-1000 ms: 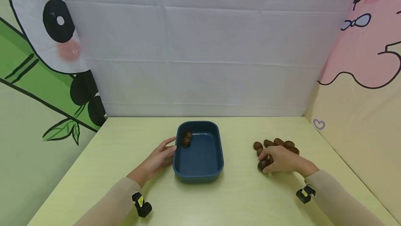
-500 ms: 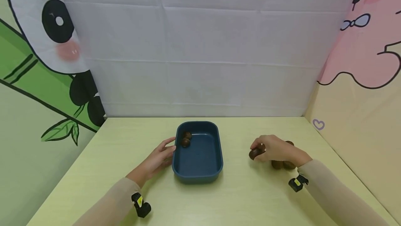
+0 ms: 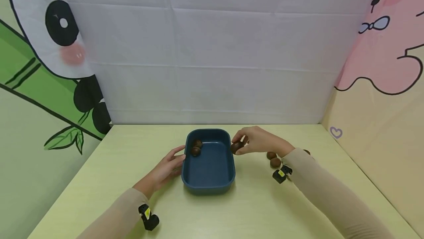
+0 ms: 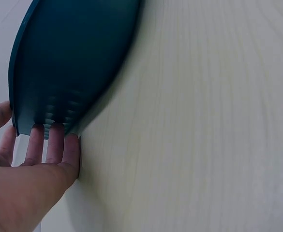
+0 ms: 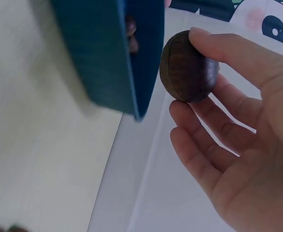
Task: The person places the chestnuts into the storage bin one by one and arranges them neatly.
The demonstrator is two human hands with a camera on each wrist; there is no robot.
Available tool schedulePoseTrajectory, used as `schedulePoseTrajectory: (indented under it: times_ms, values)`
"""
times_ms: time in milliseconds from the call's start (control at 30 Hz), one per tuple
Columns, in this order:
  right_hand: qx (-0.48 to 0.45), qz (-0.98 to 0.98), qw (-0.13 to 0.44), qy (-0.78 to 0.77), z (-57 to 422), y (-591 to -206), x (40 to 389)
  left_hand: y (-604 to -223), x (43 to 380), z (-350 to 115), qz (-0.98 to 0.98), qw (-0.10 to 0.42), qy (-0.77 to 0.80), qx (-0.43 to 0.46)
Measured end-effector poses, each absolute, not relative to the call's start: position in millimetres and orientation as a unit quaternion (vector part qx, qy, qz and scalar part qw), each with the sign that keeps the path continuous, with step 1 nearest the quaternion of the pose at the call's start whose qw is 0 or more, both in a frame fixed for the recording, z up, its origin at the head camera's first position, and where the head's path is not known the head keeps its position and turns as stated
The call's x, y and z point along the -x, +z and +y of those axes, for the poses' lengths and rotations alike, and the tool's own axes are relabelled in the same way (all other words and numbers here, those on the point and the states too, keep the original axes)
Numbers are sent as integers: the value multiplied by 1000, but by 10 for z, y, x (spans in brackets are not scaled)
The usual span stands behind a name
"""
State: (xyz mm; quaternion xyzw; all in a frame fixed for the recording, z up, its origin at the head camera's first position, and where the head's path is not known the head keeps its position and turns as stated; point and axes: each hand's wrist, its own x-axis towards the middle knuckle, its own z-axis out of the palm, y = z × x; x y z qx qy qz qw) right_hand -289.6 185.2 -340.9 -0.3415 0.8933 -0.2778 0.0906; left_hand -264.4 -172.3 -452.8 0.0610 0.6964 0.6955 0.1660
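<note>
A dark blue rectangular bin (image 3: pixel 208 191) stands on the table, with two brown chestnuts (image 3: pixel 196 151) against its left inner wall. My left hand (image 3: pixel 164 171) touches the bin's left side with extended fingers (image 4: pixel 57 142), the fingertips against the outer wall in the left wrist view. Beside the bin's right rim, my right hand (image 3: pixel 260 139) pinches another chestnut (image 5: pixel 189 67) between thumb and fingertips. The right wrist view puts this glossy nut just outside the rim, higher than the table.
Several loose chestnuts (image 3: pixel 275 162) lie on the pale yellow table (image 3: pixel 212 217) at the right, partly hidden behind the right forearm. A white cloth (image 3: pixel 215 66) closes off the back, and printed cartoon panels (image 3: pixel 374 113) flank the table.
My right hand has lifted a chestnut from the pile and carried it left to the bin's right rim. The left hand and the bin have stayed in place.
</note>
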Motion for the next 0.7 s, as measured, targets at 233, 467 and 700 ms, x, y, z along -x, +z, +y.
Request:
schedulePoseTrajectory:
  times_ms: [233, 467, 700]
  values:
    - [369, 881, 107, -277, 1307, -3378, 3049, -4532, 2647, -1726, 695, 167, 696, -63]
    - [390, 883, 101, -243, 867, -3475, 3166, -4541, 2653, -1722, 691, 171, 700, -62]
    - [342, 893, 128, -265, 593, -3663, 3285, -4532, 2653, -1737, 696, 172, 693, -71]
